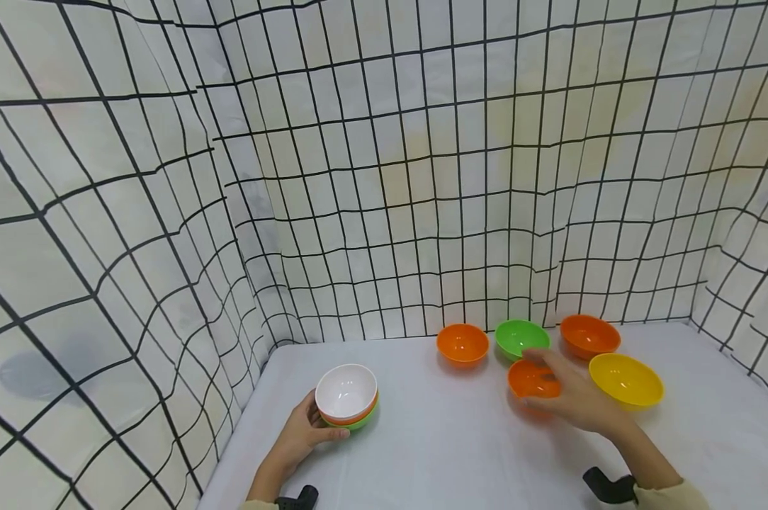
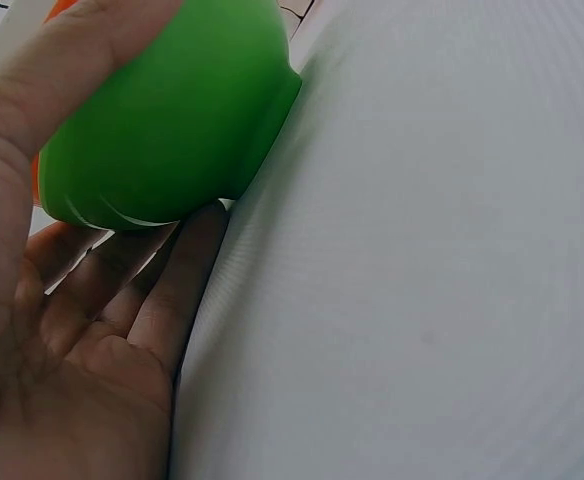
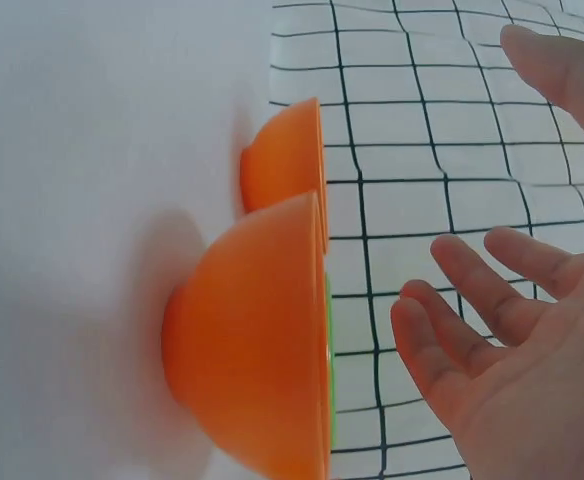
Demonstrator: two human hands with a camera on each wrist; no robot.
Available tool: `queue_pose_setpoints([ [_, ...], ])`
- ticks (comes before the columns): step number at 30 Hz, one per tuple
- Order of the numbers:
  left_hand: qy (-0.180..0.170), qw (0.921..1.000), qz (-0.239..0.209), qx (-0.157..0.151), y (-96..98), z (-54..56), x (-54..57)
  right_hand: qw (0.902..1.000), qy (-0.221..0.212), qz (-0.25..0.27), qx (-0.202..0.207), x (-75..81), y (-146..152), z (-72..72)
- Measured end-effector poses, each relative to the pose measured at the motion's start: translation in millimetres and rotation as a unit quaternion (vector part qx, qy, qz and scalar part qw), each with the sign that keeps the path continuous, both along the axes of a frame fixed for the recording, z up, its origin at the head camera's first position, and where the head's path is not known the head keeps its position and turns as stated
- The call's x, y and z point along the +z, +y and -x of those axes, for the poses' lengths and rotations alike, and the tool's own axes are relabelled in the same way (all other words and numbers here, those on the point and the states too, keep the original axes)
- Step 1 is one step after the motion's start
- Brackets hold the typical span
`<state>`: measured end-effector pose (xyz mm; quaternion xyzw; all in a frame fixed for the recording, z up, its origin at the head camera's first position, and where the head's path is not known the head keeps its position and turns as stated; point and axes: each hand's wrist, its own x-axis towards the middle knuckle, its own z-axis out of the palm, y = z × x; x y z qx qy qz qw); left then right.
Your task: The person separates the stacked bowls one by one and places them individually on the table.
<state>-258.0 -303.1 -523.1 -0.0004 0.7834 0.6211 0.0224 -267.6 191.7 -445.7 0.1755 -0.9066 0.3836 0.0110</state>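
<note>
R hand (image 1: 575,401), fingers spread, hovers over front orange bowl (image 1: 523,380); L hand (image 1: 302,431) grips bowl stack (image 1: 346,393) btwn thumb & fingers.

bright and even from the head, duller at the left wrist, hazily pale at the right
softly shadowed beside an orange bowl (image 3: 247,340), faintly glinting inside the white bowl (image 1: 346,391), stretched across the grid wall (image 1: 71,177) toward the head view's left edge

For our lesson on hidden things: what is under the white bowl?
An orange bowl shows beneath the white bowl, with a green bowl below that. Their insides are covered and cannot be seen.
</note>
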Motion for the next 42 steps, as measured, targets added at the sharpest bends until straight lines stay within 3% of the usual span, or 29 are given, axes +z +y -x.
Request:
queue_pose_setpoints([
  [7,-0.001,0.9999,0.010,0.006,0.5,-1.5,1.0,0.9981,-0.033,0.035,0.038,1.9,-23,-9.6],
  [17,-0.001,0.9999,0.013,0.004,-0.7,0.6,0.6,0.9874,-0.041,0.069,0.136,-3.7,-76,-15.4],
  [26,0.000,0.9999,0.015,0.004,1.7,1.7,0.2,0.9824,-0.056,0.073,0.163,-6.3,-125,4.5],
  [35,-0.001,0.9999,0.013,0.005,0.8,-0.3,-0.8,0.9744,-0.084,0.082,0.192,-26.1,-180,26.5],
  [42,-0.003,1.0000,0.009,0.000,2.1,0.8,0.9,0.9761,-0.090,0.062,0.188,-31.2,-214,44.8],
])
